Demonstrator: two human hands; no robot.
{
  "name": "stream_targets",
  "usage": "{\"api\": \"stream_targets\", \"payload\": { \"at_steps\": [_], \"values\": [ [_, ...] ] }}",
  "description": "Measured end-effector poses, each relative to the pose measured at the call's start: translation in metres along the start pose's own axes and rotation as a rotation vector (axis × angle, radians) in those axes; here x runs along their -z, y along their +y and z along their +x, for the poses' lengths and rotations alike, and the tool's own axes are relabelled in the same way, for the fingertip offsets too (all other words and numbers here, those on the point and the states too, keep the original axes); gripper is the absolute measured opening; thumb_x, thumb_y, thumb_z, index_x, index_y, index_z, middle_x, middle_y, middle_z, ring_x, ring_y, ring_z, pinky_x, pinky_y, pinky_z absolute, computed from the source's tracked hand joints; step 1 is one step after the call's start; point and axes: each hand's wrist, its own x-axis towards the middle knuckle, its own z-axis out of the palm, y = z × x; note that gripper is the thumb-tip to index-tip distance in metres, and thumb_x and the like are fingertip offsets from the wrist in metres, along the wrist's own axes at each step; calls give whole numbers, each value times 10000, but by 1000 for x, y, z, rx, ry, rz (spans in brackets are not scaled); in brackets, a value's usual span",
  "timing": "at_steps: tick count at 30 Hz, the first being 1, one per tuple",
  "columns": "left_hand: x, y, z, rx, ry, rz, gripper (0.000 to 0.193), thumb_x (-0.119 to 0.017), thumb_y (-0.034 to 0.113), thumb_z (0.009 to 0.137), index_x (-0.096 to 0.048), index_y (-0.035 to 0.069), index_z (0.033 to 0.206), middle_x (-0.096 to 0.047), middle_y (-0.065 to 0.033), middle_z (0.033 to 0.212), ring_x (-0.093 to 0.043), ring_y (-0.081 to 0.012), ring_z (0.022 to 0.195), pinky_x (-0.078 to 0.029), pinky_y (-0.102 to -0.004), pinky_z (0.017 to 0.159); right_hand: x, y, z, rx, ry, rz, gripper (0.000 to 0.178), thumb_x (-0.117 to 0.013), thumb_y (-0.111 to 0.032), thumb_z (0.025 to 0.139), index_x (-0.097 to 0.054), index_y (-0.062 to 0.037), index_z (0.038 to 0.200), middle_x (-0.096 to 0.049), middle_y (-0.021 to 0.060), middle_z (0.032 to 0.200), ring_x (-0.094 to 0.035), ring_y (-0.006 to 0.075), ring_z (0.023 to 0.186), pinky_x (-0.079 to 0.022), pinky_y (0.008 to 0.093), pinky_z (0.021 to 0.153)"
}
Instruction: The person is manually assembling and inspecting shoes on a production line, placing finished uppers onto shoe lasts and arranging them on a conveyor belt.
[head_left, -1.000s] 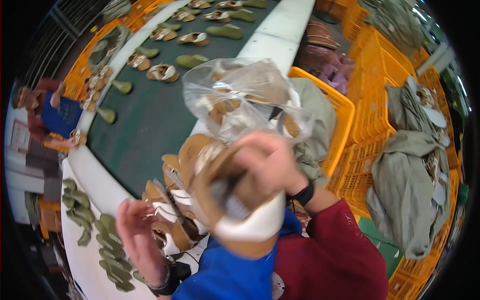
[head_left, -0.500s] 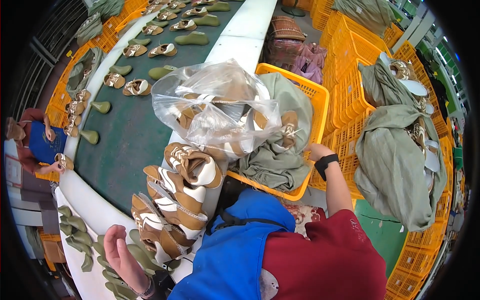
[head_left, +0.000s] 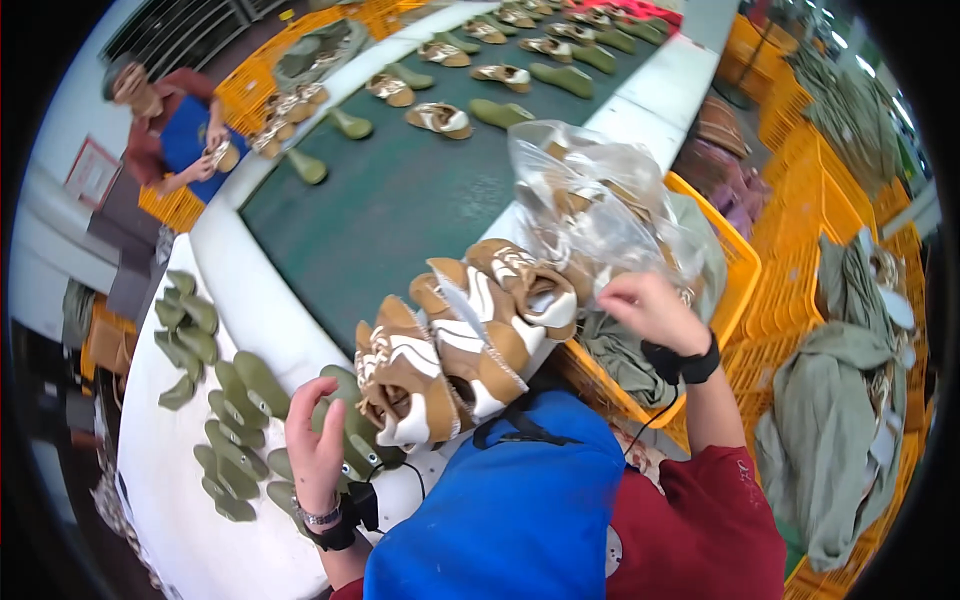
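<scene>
My left hand (head_left: 315, 440) is held up with thumb and fingers apart, beside the green shoe lasts (head_left: 238, 415) on the white table. To its right stands a row of brown-and-white sneaker uppers (head_left: 405, 375), packed side by side; the hand appears to hold nothing. My right hand (head_left: 660, 315) is above the near side of the yellow crate (head_left: 738, 270), its fingers curled in toward the thumb, with no object showing in them. Right behind it, a clear plastic bag (head_left: 600, 200) holding more sneaker uppers rests partly over the crate and its grey-green cloth (head_left: 625, 355).
Beyond, a green conveyor belt (head_left: 380, 235) with white edges carries sneaker uppers and green lasts. A co-worker (head_left: 180, 125) at the far left handles an upper. Stacked yellow crates (head_left: 800, 215) and grey-green cloths (head_left: 835, 430) stand to the right.
My right hand has come from the crate's right rim to above its near side. My left hand is more upright beside the uppers. The view has turned, shifting the scene.
</scene>
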Motion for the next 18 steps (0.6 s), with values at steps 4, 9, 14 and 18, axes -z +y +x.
{"api": "stream_targets", "payload": {
  "at_steps": [4,9,14,18],
  "values": [
    [22,-12,-15,23,18,41,236,-557,31,799,-554,-26,1027,-590,-113,944,-559,-213,898,-421,-303,825,-47,-34,35,136,-144,-210,142,-604,-203,751,-642,-68,774,-621,103,766,-593,284,757,-469,383,673],
    [40,-32,-33,1,51,151,232,-582,56,794,-561,-23,1012,-598,-142,931,-579,-254,870,-446,-317,780,-79,-49,52,155,-114,-281,152,-597,-217,766,-638,-75,802,-611,119,725,-594,300,702,-471,397,624],
    [41,-53,-38,-44,-17,239,235,-616,84,768,-570,-4,980,-597,-162,876,-581,-316,822,-461,-364,728,-93,-92,46,341,-179,-112,139,-613,-137,756,-641,-52,863,-626,114,789,-606,267,713,-484,344,628],
    [41,-66,-35,-31,-188,231,270,-612,137,787,-564,11,1020,-611,-149,874,-594,-288,815,-468,-349,715,-137,-150,33,613,-530,-83,318,-628,-233,774,-572,-94,1055,-568,65,1018,-604,270,817,-501,349,643]
  ]
}}
